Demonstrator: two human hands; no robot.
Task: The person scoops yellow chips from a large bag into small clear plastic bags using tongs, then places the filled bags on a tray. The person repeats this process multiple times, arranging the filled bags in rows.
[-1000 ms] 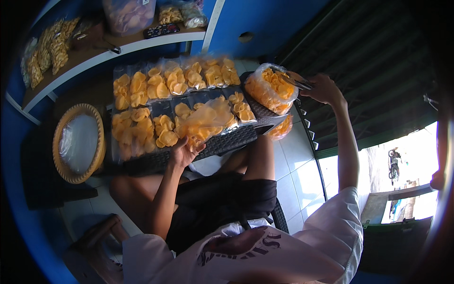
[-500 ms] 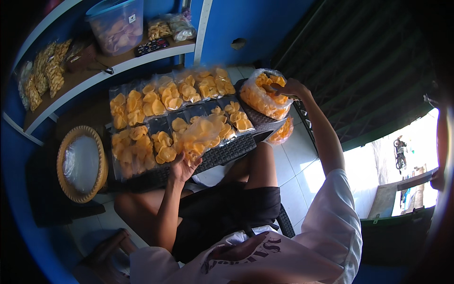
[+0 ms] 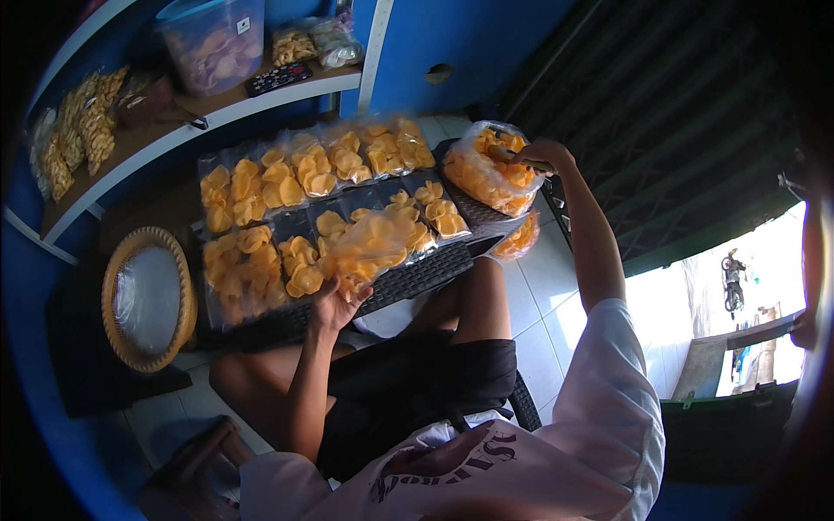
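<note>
- Clock directions: twelve is the top of your view, and each bearing is taken from the point named.
- Your left hand (image 3: 339, 306), at 8 o'clock from the middle of the view, has thumb and fingers pinching the near end of a clear bag (image 3: 372, 245) with orange chips inside.
- The bag's long axis slants from your fingers toward 1 o'clock, over the front row. Which end is its mouth, you cannot tell from here.
- Your right hand (image 3: 549, 158), at 2 o'clock from the middle, has its fingers curled round slim tongs (image 3: 540, 165), mostly hidden. Whether the tips grip a chip cannot be told.
- Key relation: the wide-mouthed clear sack (image 3: 473, 178) of chips lies at about 9 o'clock from your right hand, just beside it, and at 2 o'clock from the bag, a clear gap apart. Your right hand is much the nearer to the sack; your left stays with the bag.
- Filled packets (image 3: 313, 169) lie in two rows on the dark table (image 3: 417, 273), toward 11 o'clock from your left hand.
- At 9 o'clock from the middle, a round-rimmed basket (image 3: 143, 361) holds clear plastic (image 3: 149, 300).
</note>
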